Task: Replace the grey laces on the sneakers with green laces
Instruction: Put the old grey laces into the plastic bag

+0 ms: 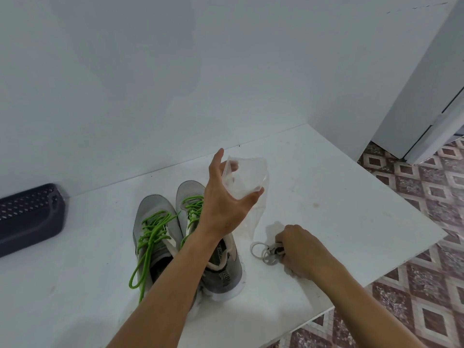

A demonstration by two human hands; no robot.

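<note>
Grey mesh sneakers [160, 237] laced bright green, my left hand [226, 207] holding a clear plastic bag [247, 182] open, right hand [298, 249] gripping coiled grey laces [263, 249] on the white tabletop [339, 209], dark perforated basket [30, 217] far left

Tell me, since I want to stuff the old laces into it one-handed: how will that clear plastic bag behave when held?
The clear plastic bag looks floppy: it creases and droops below the left hand holding it. It seems very light, so it may drift. Its mouth probably won't stay open while the right hand brings the coiled grey laces.
</note>
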